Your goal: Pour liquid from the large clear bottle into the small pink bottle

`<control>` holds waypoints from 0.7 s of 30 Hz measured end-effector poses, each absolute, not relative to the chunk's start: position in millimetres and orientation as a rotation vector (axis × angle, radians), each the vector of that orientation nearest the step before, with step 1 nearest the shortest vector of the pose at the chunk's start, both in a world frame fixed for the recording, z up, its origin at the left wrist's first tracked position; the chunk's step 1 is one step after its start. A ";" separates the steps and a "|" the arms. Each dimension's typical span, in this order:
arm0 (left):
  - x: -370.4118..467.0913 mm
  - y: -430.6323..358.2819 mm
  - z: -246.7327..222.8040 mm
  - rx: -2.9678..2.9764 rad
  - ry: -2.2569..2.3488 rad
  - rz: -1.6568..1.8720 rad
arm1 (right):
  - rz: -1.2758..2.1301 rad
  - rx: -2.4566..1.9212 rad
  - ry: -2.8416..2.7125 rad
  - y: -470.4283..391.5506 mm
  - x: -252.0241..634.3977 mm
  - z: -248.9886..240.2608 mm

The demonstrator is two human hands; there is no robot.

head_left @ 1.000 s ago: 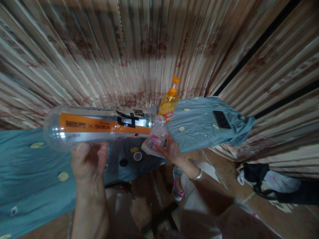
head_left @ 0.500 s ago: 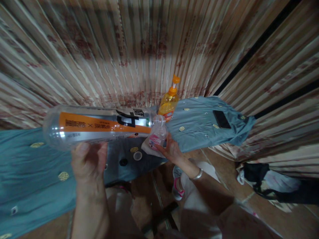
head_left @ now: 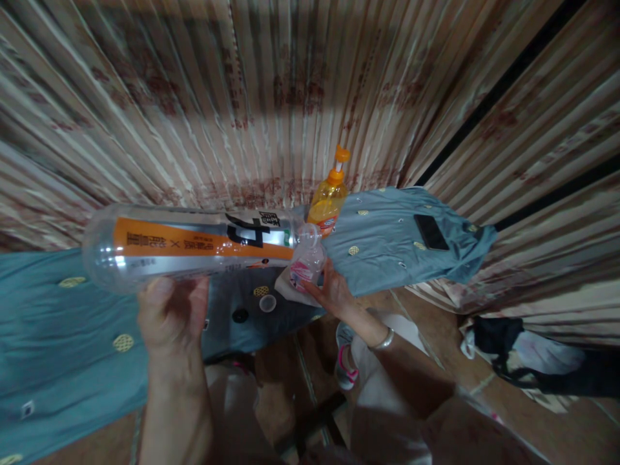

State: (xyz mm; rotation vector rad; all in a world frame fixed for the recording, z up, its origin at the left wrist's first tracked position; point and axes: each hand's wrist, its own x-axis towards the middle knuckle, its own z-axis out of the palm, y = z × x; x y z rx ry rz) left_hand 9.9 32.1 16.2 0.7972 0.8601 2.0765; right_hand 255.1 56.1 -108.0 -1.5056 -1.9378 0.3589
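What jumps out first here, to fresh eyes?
The big clear bottle with an orange and silver label, held sideways in the left hand, its neck end at a small clear bottle in the right hand. Next, the orange-topped pump bottle just behind, near the curtain.

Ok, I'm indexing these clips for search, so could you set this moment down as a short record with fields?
left hand: holds large plastic bottle from below, tipped on its side
right hand: fingers on small clear bottle
bottle necks: close together; contact unclear
labels: large one orange and silver, small one pink
beside small bottle: orange pump bottle, upright
near side: black disc, clear round lid
far right of cloth: smartphone
surface: blue-green patterned cloth
backdrop: pleated curtain
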 end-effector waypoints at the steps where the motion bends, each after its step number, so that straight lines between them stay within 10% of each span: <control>1: 9.9 32.0 16.3 0.797 0.850 2.076 | 0.359 -1.514 -1.938 56.3 255.1 -107.8; 21: 8.2 32.8 14.5 0.777 0.841 2.074 | 0.335 -1.532 -1.979 58.0 256.5 -117.9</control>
